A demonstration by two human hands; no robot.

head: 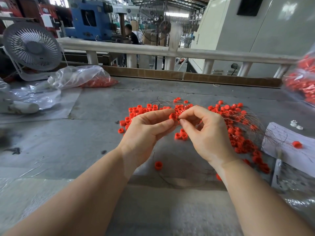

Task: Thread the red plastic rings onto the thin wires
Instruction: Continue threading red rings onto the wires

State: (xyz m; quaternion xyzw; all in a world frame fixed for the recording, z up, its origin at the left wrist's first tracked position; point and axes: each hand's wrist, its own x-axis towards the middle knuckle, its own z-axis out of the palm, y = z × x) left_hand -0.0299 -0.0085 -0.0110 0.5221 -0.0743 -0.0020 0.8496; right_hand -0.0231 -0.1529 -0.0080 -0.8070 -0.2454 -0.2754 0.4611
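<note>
One red ring [173,116] sits pinched between the thumb and forefinger of the left hand [146,128], while the right hand [204,132] pinches what seems to be a thin wire's end just beside it, so the threading step looks under way; next, I judge, the wire tip must find the ring's bore. Loose red rings [238,133] and tangled wires [252,120] litter the grey worktable [85,150], with a desk fan [32,48], a bag of rings [81,77], a white railing [187,53] and factory machines beyond.
</note>
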